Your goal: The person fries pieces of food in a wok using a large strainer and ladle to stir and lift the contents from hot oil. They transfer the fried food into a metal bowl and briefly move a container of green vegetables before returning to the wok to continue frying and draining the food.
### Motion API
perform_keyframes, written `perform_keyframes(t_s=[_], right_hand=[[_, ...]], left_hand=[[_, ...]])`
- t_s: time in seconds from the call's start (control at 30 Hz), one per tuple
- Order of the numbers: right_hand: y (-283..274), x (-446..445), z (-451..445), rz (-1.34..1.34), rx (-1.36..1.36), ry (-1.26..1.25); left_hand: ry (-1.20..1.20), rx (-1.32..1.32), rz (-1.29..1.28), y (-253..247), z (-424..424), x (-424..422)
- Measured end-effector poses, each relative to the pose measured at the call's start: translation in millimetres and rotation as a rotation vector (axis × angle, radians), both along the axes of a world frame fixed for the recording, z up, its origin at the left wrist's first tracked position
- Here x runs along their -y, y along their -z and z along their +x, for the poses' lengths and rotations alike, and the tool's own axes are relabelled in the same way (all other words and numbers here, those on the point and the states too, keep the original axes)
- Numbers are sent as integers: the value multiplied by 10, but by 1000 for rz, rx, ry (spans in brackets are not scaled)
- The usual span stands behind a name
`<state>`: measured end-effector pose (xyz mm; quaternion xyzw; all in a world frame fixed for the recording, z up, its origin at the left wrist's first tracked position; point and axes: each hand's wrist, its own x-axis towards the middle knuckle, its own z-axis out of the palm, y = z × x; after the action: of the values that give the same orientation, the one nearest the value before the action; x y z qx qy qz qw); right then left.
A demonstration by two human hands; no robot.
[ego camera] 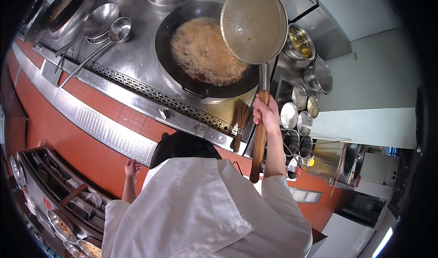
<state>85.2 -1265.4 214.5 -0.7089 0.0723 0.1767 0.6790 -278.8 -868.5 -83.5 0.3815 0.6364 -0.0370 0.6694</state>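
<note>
My right hand [266, 113] grips the wooden handle of a large round fine-mesh strainer [254, 23]. Its mesh is raised over the right side of a black wok [166, 57] and hides part of it. Foamy, bubbling tan liquid [202, 49] fills the middle of the wok; whatever lies under the foam is hidden. My left hand [132, 169] hangs at my left side, away from the range, with fingers loosely bent and nothing seen in them. A bristle wok brush [241, 124] with a short wooden handle lies at the range's front corner, left of my right hand.
Left on the steel range [137, 61] lie a perforated ladle [101, 20] and a solid ladle [119, 29], handles over the front edge. Steel bowls [301, 42] and several metal containers [289, 116] stand at the right. Behind my left side is a counter [65, 203] with compartments and food bowls.
</note>
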Motion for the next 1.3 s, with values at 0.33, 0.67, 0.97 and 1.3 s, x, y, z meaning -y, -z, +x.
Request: perform_keyframes(t_s=[0.33, 0.67, 0.97, 1.3], right_hand=[[124, -9, -16, 99, -131, 50], [148, 30, -116, -33, -131, 72], [167, -28, -89, -67, -48, 83], [301, 253, 908, -537, 96, -21]], left_hand=[[47, 14, 67, -240, 129, -69], [198, 2, 96, -15, 255, -163], [185, 22, 50, -2, 263, -214], [102, 6, 22, -51, 77, -179]])
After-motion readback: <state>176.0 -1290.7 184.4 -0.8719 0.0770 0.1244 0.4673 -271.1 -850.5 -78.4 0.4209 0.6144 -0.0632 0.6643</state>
